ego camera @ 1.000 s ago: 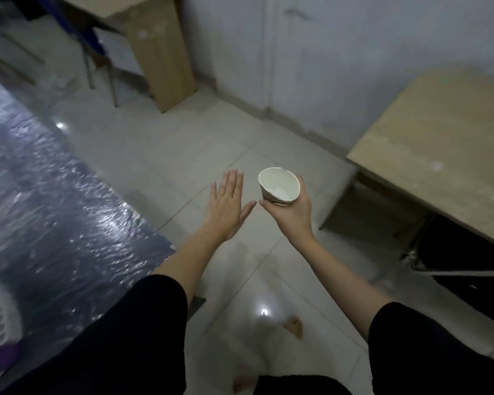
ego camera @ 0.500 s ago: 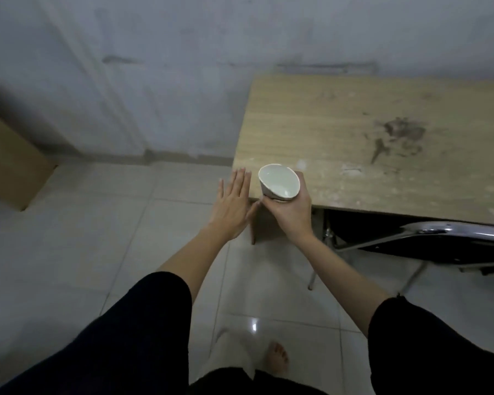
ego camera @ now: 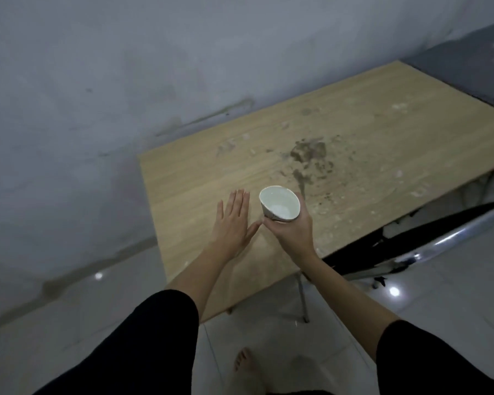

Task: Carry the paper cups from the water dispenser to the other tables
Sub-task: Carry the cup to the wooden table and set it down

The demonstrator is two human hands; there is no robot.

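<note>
A white paper cup is held tilted, its mouth toward me, with my right hand shut around its base. It hangs above the near left part of a light wooden table. My left hand is flat with fingers together and stretched out, just left of the cup, its thumb close to my right hand. It holds nothing. Both forearms reach out over the table's near edge. The cup's inside looks pale and I cannot tell whether it holds water.
The table top carries a dark stain and pale crumbs. A black chair with a chrome frame is tucked under the right side. A grey wall runs behind. My bare foot stands on the pale floor tiles.
I have moved up to the table: the view turned right and both hands, earlier over the floor and then at the table's corner, are now above the table top. The grip is unchanged.
</note>
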